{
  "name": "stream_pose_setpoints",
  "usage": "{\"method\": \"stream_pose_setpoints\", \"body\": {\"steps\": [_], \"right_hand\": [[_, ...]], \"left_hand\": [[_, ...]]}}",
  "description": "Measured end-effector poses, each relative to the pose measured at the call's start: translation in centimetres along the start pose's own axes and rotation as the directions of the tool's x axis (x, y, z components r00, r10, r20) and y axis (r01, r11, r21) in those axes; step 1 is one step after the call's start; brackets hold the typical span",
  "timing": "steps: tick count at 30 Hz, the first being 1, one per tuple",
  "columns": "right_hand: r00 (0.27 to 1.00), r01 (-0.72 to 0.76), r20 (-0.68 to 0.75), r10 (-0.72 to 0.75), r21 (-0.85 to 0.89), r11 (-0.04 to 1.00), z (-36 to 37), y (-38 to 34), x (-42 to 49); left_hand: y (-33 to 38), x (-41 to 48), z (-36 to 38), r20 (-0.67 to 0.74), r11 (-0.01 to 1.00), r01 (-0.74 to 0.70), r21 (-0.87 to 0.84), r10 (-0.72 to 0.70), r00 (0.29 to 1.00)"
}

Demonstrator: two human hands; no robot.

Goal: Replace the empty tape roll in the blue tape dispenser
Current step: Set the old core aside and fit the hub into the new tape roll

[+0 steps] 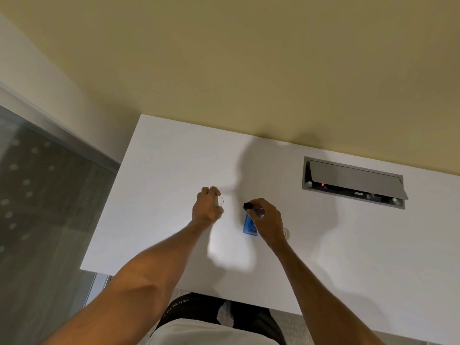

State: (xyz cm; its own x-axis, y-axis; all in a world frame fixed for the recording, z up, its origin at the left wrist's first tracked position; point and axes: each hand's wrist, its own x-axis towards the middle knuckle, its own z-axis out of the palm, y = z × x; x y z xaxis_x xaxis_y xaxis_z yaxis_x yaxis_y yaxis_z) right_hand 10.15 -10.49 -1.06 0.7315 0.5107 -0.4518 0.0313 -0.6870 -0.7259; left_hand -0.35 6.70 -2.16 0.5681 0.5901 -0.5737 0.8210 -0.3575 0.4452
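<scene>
The blue tape dispenser (249, 227) lies on the white table (161, 170), partly under my right hand (267, 220). My right hand pinches a small black spindle (247, 206) just above the dispenser's far end. To the left, my left hand (207, 205) grips a clear, nearly see-through tape roll (220, 201) between curled fingers, lifted a little off the table. A whitish tape roll (286, 233) lies flat on the table right of my right wrist, mostly hidden behind it.
A grey recessed cable box (353, 183) with its lid tilted open and a red light sits in the table at the back right. A yellow wall runs behind the table. The table's left edge borders a glass panel.
</scene>
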Motion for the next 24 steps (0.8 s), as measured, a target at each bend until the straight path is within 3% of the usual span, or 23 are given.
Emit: {"method": "stream_pose_setpoints", "body": {"steps": [7, 13, 18, 24], "right_hand": [[1.000, -0.025, -0.011, 0.025, -0.084, 0.996, -1.4, -0.4, -1.2], [0.999, -0.032, -0.008, 0.031, -0.232, 0.972, -3.0, -0.3, -2.2], [1.000, 0.015, -0.010, -0.018, -0.274, 0.962, -4.2, 0.2, -3.1], [0.999, 0.016, -0.043, -0.025, -0.200, 0.980, -5.0, 1.2, -4.2]], "left_hand": [[1.9, -2.2, -0.1, -0.084, 0.959, 0.035, -0.281, -0.061, 0.995], [4.2, -4.8, 1.0, 0.031, 0.863, -0.144, -0.484, 0.181, 0.983], [5.8, -6.1, 1.6, 0.096, 0.825, -0.200, -0.529, 0.292, 0.951], [6.8, -7.0, 2.6, 0.156, 0.817, -0.137, -0.560, 0.267, 0.951]]}}
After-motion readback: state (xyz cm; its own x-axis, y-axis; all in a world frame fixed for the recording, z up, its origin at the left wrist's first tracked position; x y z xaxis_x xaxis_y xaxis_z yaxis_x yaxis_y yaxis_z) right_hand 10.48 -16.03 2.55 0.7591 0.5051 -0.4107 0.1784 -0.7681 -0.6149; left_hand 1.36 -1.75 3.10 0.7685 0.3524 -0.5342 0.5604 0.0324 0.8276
